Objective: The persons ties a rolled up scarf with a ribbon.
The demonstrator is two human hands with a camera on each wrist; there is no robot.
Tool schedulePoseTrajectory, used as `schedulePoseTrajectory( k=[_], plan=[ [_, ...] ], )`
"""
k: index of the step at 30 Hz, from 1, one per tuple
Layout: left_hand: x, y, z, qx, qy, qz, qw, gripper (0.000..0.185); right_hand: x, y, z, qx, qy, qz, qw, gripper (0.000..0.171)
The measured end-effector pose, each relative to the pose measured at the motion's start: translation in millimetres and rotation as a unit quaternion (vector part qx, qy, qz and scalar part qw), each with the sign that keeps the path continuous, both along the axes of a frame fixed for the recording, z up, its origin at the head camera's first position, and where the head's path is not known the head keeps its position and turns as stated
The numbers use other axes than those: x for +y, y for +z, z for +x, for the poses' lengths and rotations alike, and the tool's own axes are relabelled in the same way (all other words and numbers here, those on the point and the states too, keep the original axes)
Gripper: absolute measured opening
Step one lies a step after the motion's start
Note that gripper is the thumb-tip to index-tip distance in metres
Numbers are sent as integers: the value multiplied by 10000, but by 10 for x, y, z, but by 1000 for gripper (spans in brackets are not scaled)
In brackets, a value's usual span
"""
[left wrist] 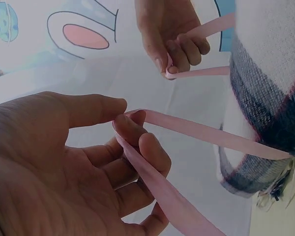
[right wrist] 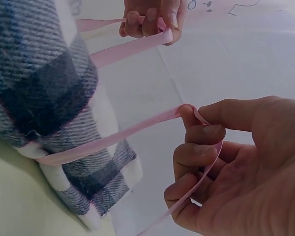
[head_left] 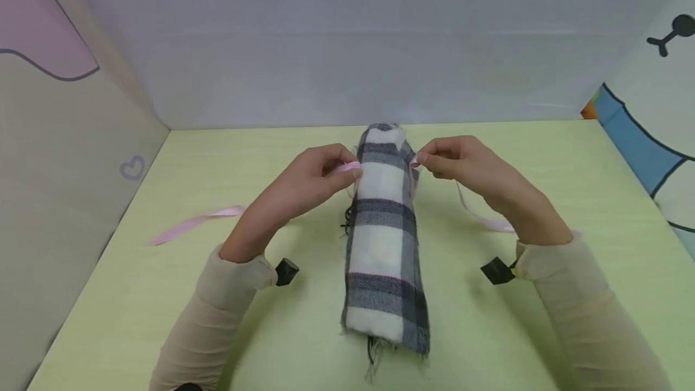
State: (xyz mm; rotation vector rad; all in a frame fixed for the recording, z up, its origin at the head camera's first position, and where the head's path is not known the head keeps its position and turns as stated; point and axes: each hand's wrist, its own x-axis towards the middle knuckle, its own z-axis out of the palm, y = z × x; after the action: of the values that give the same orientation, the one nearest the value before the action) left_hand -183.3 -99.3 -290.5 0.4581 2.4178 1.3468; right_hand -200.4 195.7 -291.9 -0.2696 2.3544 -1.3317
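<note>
A rolled or folded plaid scarf [head_left: 380, 246], grey, white and dark with fringed ends, lies lengthwise in the middle of the table. A pink ribbon [left wrist: 201, 132] runs from under it and comes up on both sides. To the left of the scarf, my left hand [head_left: 309, 180] pinches one side of the ribbon between thumb and index finger. My right hand [head_left: 472, 165] pinches the other side at the scarf's right edge. In the right wrist view the ribbon [right wrist: 128, 132] stretches from beneath the scarf to the right fingertips. The scarf hides the ribbon's middle.
One loose ribbon tail [head_left: 198, 222] trails on the pale yellow table [head_left: 130, 294] at left, another ribbon tail [head_left: 494, 224] at right. A plain white wall [head_left: 369, 71] stands behind, with printed side panels [head_left: 70, 168] at both sides.
</note>
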Motion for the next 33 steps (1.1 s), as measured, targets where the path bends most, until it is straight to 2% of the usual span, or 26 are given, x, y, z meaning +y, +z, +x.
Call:
schedulePoseTrajectory(
  k=[5,12,22,27,33],
  plan=[
    [78,28,17,90,-189,43,9998,21,-85,70,-49,28,129,70,9999,35],
    [195,62,57,38,-358,-111,9993,22,-211,140,-141,175,371,197,9990,30],
    [373,103,170,299,-817,-347,9956,19,-360,216,-249,267,797,243,9962,28],
    [470,44,210,541,-1020,-536,9919,19,-445,190,-288,174,1054,194,9941,27],
    [560,-140,213,1225,-962,-1106,9816,20,-501,69,-322,121,1247,184,9920,23]
  ],
)
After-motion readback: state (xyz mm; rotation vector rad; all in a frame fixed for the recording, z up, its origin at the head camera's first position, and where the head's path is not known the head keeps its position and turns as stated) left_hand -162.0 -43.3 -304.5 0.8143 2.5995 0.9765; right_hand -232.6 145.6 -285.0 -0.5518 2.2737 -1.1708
